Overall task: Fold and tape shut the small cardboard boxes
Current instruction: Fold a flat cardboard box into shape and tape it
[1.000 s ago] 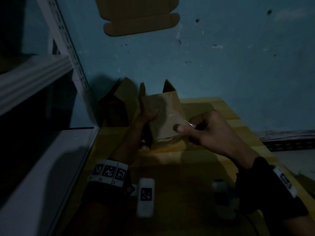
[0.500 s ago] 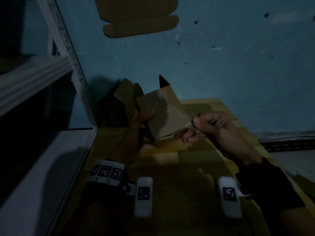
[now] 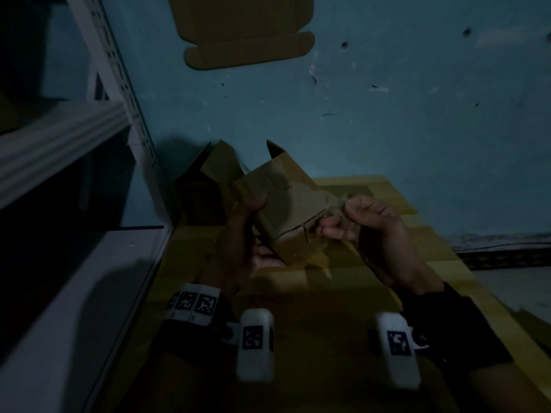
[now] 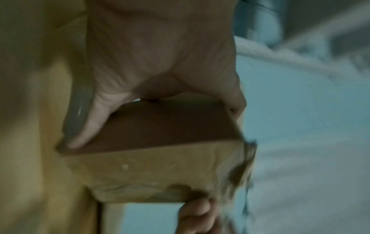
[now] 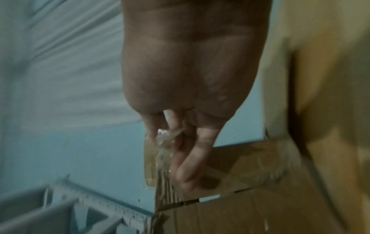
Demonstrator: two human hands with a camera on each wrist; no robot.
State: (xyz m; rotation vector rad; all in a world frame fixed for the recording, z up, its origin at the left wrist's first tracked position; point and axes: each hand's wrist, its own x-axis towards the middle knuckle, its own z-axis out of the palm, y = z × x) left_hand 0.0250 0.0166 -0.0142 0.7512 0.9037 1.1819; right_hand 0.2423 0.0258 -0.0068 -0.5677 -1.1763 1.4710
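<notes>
A small brown cardboard box [image 3: 283, 210] is held tilted above the yellow table [image 3: 343, 293], its folded end facing me and its far flaps standing up. My left hand [image 3: 250, 234] grips its left side, thumb on the upper face. The left wrist view shows the box [image 4: 160, 171] under the left hand [image 4: 160, 79]. My right hand [image 3: 357, 216] pinches a strip of clear tape [image 3: 335, 201] at the box's right corner. In the right wrist view the clear tape [image 5: 158, 152] runs from the fingers [image 5: 190, 166] onto the box [image 5: 250, 197].
A second brown box [image 3: 208, 186] with raised flaps stands behind, against the blue wall. A flat cardboard blank [image 3: 244, 28] hangs on the wall above. A white metal shelf rack [image 3: 74, 180] borders the table on the left.
The box has been lifted and tilted further to the left. My right hand has moved from the box's front face to its right corner, pulling the tape round the edge.
</notes>
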